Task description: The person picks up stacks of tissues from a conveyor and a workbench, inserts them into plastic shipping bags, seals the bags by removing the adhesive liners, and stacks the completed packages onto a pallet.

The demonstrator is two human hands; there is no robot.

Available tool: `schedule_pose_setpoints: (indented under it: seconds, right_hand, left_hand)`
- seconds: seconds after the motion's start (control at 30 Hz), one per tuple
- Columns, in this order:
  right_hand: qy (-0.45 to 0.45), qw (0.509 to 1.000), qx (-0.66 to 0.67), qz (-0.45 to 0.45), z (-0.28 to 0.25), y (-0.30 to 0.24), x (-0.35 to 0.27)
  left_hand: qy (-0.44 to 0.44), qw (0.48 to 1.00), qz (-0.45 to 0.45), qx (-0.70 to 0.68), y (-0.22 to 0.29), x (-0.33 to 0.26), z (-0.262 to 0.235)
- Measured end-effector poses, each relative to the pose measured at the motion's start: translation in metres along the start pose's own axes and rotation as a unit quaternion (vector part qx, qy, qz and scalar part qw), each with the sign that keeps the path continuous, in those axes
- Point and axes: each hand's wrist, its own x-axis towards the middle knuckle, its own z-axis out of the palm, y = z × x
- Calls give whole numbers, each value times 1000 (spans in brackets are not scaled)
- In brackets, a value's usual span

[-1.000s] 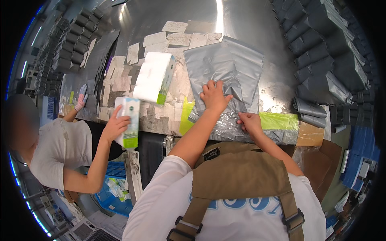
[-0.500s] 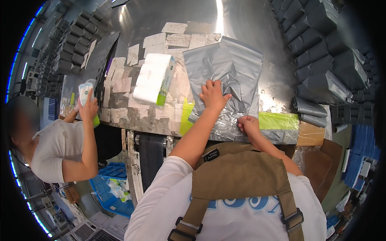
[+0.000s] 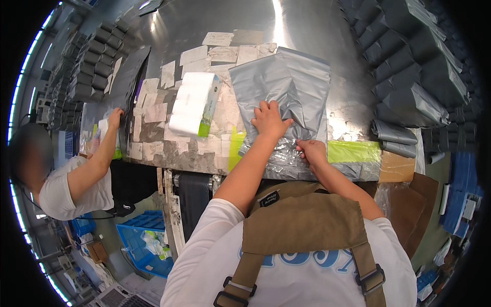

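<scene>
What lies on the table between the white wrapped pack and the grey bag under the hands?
In the head view, no loose item: between the white wrapped pack and the grey bag only the metal table with stuck-on paper scraps.

grey bag [image 3: 286,87]: glossy plastic film | table [image 3: 327,30]: shiny metal, patched with matt paper scraps
</scene>
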Motion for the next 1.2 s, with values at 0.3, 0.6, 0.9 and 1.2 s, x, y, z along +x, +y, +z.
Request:
schedule_pose_setpoints:
  seconds: [0.3, 0.6, 0.9, 1.2]
  right_hand:
    - [-25, 998, 48, -10, -5, 0, -5]
    - [-53, 997, 44, -15, -6, 4, -19]
    - [-68, 992, -77, -75, -21, -21, -17]
    - [-31, 987, -103, -122, -23, -7, 4]
  left_hand:
    - [10, 1000, -3, -17, -5, 5, 5]
    - [20, 1000, -13, -14, -6, 7, 11]
    - [25, 1000, 1, -12, -4, 3, 4]
    - [30, 999, 8, -20, -8, 4, 9]
